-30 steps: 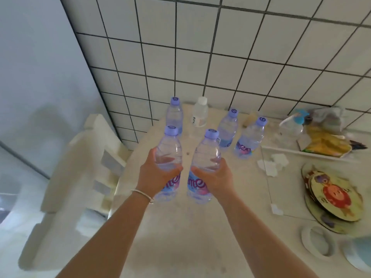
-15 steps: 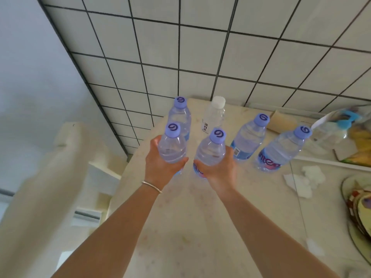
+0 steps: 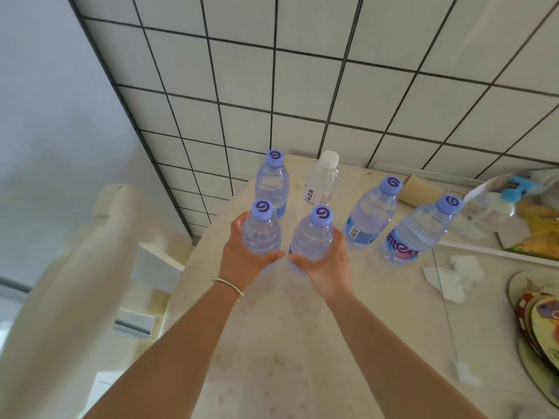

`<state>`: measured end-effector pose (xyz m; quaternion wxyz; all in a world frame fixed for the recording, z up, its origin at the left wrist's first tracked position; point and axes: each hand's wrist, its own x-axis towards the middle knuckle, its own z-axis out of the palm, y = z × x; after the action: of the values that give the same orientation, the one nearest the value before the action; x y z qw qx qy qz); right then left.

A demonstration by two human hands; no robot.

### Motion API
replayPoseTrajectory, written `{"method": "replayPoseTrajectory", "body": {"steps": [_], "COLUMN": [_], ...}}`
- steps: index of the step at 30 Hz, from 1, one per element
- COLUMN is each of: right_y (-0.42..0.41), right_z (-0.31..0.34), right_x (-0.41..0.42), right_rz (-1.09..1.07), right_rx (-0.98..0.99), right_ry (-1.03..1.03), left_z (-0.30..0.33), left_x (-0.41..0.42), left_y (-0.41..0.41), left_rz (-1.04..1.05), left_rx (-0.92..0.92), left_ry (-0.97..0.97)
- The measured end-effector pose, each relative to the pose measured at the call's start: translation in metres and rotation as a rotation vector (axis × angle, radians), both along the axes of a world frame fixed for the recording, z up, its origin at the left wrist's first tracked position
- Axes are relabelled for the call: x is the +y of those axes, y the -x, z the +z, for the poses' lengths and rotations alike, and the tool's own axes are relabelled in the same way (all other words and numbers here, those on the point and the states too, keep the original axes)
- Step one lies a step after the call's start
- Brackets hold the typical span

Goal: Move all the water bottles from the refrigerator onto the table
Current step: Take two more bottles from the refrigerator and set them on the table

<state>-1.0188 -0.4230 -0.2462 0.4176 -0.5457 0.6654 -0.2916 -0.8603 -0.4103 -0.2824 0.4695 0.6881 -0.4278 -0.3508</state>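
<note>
My left hand point(image 3: 242, 255) grips a clear water bottle with a purple cap point(image 3: 262, 229), upright over the pale table point(image 3: 272, 343). My right hand point(image 3: 325, 263) grips a second such bottle point(image 3: 313, 237) right beside it. Their bases are hidden by my hands, so contact with the table is unclear. Three more purple-capped bottles stand behind: one at the back left point(image 3: 272, 182), one to the right point(image 3: 373, 213), one further right point(image 3: 423, 228). A white-capped bottle point(image 3: 323, 179) stands by the tiled wall.
A white chair point(image 3: 75, 282) stands left of the table. At the right lie crumpled tissue point(image 3: 453, 270), a tray with a yellow packet point(image 3: 538, 234), a plastic jug point(image 3: 496, 204) and patterned plates point(image 3: 541, 322). A tiled wall point(image 3: 332, 86) closes the back.
Both hands have carried their bottles forward and down toward the table, next to the standing bottles. The view has tilted down and closer.
</note>
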Motion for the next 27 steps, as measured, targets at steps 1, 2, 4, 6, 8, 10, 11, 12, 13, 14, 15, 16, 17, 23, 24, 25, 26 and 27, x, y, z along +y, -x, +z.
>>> {"method": "replayPoseTrajectory", "body": {"steps": [1, 2, 4, 6, 8, 10, 11, 12, 13, 14, 15, 16, 17, 23, 24, 25, 26, 27], "right_y": [0.001, 0.001, 0.004, 0.011, 0.020, 0.028, 0.031, 0.033, 0.036, 0.039, 0.043, 0.047, 0.051, 0.063, 0.062, 0.059, 0.056, 0.051], "right_z": [0.004, 0.008, 0.019, 0.027, 0.037, 0.049, 0.054, 0.058, 0.062, 0.066, 0.069, 0.073, 0.076, 0.079, 0.081, 0.084, 0.088, 0.091], "right_x": [0.001, 0.005, 0.020, 0.041, 0.058, 0.071, 0.079, 0.090, 0.102, 0.114, 0.127, 0.139, 0.152, 0.278, 0.303, 0.326, 0.350, 0.372], "right_rz": [0.009, 0.010, -0.002, 0.015, 0.084, 0.138, 0.154, 0.168, 0.183, 0.202, 0.224, 0.252, 0.289, 0.704, 0.763, 0.818, 0.875, 0.937], "right_rx": [0.010, 0.017, 0.048, 0.093, 0.122, 0.128, 0.117, 0.094, 0.064, 0.031, 0.001, -0.021, -0.036, -0.085, -0.104, -0.126, -0.147, -0.169], "right_ry": [0.003, 0.014, 0.080, 0.183, 0.263, 0.309, 0.327, 0.338, 0.341, 0.338, 0.336, 0.337, 0.340, 0.386, 0.386, 0.384, 0.381, 0.375], "left_z": [0.002, 0.005, 0.014, 0.020, 0.032, 0.054, 0.065, 0.076, 0.086, 0.096, 0.104, 0.111, 0.116, 0.109, 0.109, 0.110, 0.112, 0.115], "left_x": [0.001, 0.004, 0.017, 0.036, 0.057, 0.079, 0.091, 0.105, 0.121, 0.138, 0.157, 0.177, 0.199, 0.378, 0.408, 0.438, 0.466, 0.495], "left_y": [-0.003, -0.005, -0.009, -0.009, -0.005, 0.002, 0.004, 0.007, 0.010, 0.014, 0.019, 0.026, 0.034, 0.085, 0.090, 0.093, 0.096, 0.097], "left_rz": [-0.017, -0.018, 0.002, 0.023, 0.040, 0.060, 0.071, 0.075, 0.081, 0.091, 0.105, 0.122, 0.147, 0.457, 0.511, 0.560, 0.610, 0.662], "left_rx": [0.032, 0.073, 0.123, 0.109, 0.123, 0.164, 0.173, 0.170, 0.158, 0.140, 0.117, 0.094, 0.073, 0.008, 0.006, 0.004, -0.014, -0.040], "left_ry": [0.002, 0.008, 0.036, 0.052, 0.078, 0.112, 0.128, 0.144, 0.162, 0.180, 0.194, 0.202, 0.212, 0.205, 0.185, 0.164, 0.147, 0.137]}}
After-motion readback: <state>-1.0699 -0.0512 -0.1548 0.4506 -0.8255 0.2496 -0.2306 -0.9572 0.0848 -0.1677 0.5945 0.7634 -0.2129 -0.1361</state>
